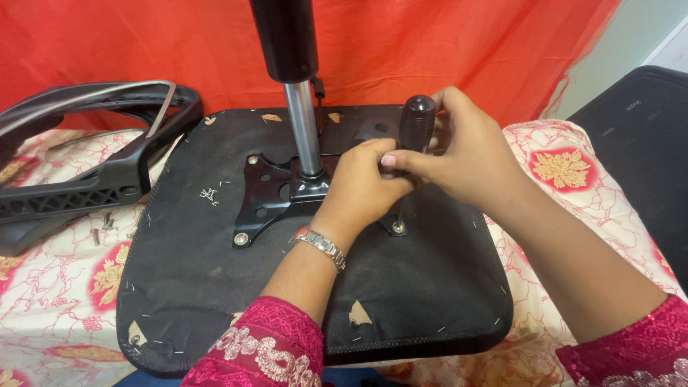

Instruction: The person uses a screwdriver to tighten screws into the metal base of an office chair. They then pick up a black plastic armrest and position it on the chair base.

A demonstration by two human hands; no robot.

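Two hands: both on one screwdriver [416,125], held upright over the near right corner of the plate [266,197].
Left hand [362,183]: grip closed around the tool's shaft just below the handle, steadying it; a metal watch [320,245] sits on the wrist.
Right hand [466,154]: grip wrapped about the dark handle from the right side, thumb across the front.
Screwdriver tip: standing on the screw [398,227] at the plate's near right corner, so that screw is the one in hand.
Plate: black metal, lying on the underside of the seat [215,287], with the gas column [302,122] rising from its middle.
Done, as I judge: the near left corner screw [241,238] and the far left one [252,160] look seated in their holes.
Left, as I judge: the near right screw looks partly in; the far right corner is hidden behind the hands, so I cannot tell its state.
Loose screws [100,228]: a few lie on the patterned cloth [57,308] left of the seat, which suggests more fixing remains.
Armrest [86,165]: black, lying apart at the left, not attached to the seat.
Backdrop: orange fabric [444,43] hangs behind.
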